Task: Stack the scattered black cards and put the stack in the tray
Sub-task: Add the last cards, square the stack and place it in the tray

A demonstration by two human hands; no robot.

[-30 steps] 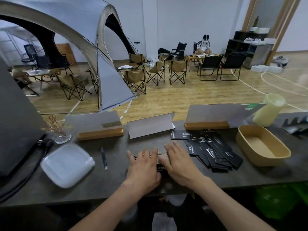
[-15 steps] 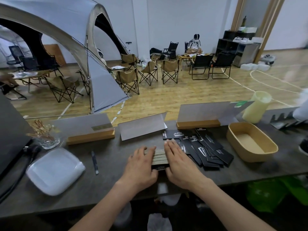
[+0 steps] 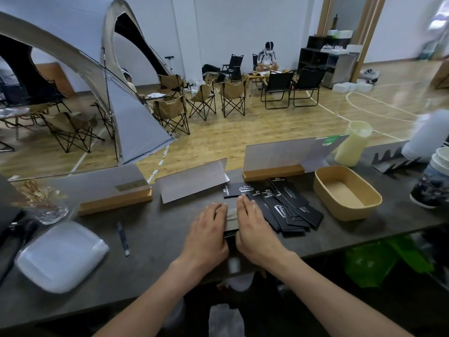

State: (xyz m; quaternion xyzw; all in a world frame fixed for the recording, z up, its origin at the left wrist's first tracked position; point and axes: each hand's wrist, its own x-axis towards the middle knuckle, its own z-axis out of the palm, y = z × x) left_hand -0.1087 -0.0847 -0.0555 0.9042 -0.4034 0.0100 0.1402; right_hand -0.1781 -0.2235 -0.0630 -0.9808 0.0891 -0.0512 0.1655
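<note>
Low in the middle of the frame, the left hand (image 3: 209, 233) and right hand (image 3: 255, 229) lie palm-down side by side on the dark worktop (image 3: 158, 234), pressed in from either side on a small stack of cards (image 3: 230, 216) standing between them. Both hands are flat with fingers stretched forward rather than curled, so the stack is squeezed between them, not gripped in a fist. Only a narrow strip of the stack shows in the gap: layered edges, pale and dark in bands, with a dark end nearest the viewer.

This looks like squaring the stack. To do it well, push evenly from both sides and tap the long edges level against the worktop, keeping the cards from fanning or slipping out at the near end — thin glossy cards probably slide easily.

Just right of the right hand, touching or nearly touching its fingers, lies the loose heap of black cards (image 3: 284, 205): long narrow strips with white lettering, overlapping at many angles, one lying flat toward the upper edge of the heap. Much of the task remains, judging by that heap.

Further right, near but apart from the heap, sits the tan tray (image 3: 323, 190) — empty inside.
</note>
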